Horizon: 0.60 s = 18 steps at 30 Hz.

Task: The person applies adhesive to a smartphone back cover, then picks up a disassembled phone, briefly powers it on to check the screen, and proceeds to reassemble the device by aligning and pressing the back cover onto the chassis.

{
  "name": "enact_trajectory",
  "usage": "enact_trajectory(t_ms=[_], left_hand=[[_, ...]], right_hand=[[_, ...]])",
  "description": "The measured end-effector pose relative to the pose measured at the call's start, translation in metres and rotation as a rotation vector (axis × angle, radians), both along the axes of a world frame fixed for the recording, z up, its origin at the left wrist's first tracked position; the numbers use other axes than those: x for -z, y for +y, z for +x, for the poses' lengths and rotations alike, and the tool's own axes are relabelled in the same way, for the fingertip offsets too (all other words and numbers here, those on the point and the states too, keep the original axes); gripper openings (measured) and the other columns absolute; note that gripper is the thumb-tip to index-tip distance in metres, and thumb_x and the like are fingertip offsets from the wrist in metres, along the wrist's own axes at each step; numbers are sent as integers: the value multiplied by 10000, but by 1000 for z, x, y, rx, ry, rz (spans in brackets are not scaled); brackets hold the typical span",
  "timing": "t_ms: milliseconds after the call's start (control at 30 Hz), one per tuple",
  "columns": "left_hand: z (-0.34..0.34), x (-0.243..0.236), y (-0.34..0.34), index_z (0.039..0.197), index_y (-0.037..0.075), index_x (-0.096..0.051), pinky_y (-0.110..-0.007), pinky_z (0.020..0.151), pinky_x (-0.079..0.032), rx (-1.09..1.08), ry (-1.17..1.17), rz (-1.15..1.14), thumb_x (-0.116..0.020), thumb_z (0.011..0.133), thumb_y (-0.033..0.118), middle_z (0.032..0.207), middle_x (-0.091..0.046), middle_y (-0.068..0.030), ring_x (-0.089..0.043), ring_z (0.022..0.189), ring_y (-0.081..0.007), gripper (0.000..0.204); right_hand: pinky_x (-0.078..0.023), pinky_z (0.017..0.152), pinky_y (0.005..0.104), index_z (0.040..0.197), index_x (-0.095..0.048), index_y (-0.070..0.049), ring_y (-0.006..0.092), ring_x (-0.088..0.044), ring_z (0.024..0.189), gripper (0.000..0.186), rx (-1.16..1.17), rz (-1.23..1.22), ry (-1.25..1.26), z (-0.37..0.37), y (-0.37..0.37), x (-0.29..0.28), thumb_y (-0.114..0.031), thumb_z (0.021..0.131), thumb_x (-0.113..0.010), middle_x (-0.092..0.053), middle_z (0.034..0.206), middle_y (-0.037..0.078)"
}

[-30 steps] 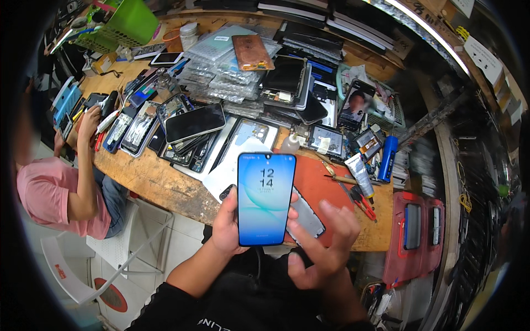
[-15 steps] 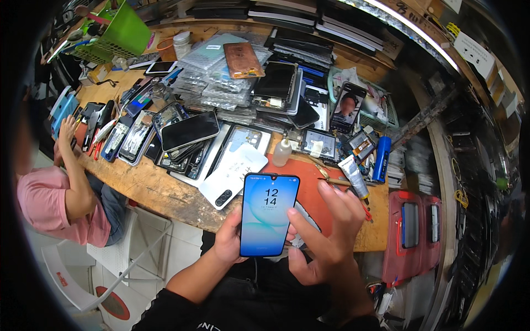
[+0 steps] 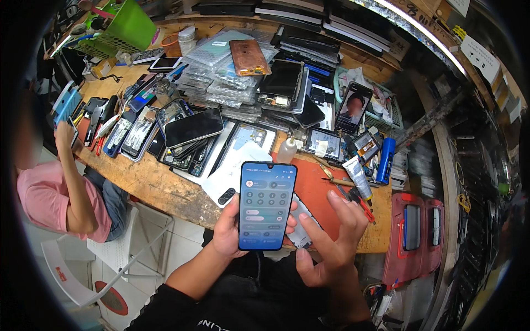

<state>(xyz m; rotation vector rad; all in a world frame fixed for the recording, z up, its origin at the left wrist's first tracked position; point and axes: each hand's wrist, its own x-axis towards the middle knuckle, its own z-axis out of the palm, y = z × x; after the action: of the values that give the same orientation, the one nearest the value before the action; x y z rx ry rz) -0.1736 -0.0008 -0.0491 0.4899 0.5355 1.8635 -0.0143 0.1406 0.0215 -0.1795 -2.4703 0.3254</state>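
My left hand [image 3: 226, 227] grips a smartphone [image 3: 267, 207] upright, thumb along its left edge and fingertips showing at its right edge. The lit screen has a panel of round icons and slider bars on blue. To the right of the phone hovers my right hand [image 3: 331, 237], fingers spread and bent, holding nothing. Under it, on an orange work mat [image 3: 323, 193], lies a pale, flat phone part [image 3: 301, 223], partly hidden. A white phone back cover [image 3: 218, 187] with dark camera rings rests behind the phone, on the left. Just beyond stands a translucent squeeze bottle [image 3: 287, 149].
Piled phones [image 3: 193, 129], bubble-wrapped packs [image 3: 212, 69] and a green basket [image 3: 124, 30] crowd the wooden bench. At right lie a white tube [image 3: 358, 176], a blue cylinder [image 3: 387, 160] and red-handled pliers [image 3: 365, 209]. A co-worker in a pink shirt [image 3: 52, 190] sits at left.
The phone's screen has gone from a lock screen with a clock to a panel of icons and sliders. My right hand has drawn away from the phone, slightly down. The co-worker's hand has shifted.
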Motion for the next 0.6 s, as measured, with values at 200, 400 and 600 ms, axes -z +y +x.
enact_trajectory(t_ms=[200, 400, 600], left_hand=[[0, -5, -4, 1574, -23, -318, -508, 1016, -554, -19, -33, -9, -258, 1034, 695, 1525, -465, -269, -634, 1249, -363, 900], [-3, -3, 8, 1543, -19, -378, -485, 1015, -551, -107, -106, 78, -258, 1048, 661, 1482, -506, -258, -645, 1206, -345, 850], [1, -3, 11, 1544, -12, -381, -482, 1039, -531, -119, -150, 113, -236, 1062, 631, 1473, -530, -236, -639, 1213, -348, 816]], right_hand=[[-367, 1059, 568, 1200, -746, -140, 380, -476, 1244, 469, -27, -14, 26, -4, -4, -2, -378, 806, -660, -513, 1444, 226], [-340, 1093, 516, 1173, -755, -176, 324, -476, 1248, 442, -101, -40, -51, 2, -23, 5, -390, 796, -664, -538, 1440, 167], [-283, 1129, 487, 1225, -736, -188, 294, -452, 1290, 486, -152, -114, -43, -3, -41, 17, -376, 779, -688, -536, 1448, 153]])
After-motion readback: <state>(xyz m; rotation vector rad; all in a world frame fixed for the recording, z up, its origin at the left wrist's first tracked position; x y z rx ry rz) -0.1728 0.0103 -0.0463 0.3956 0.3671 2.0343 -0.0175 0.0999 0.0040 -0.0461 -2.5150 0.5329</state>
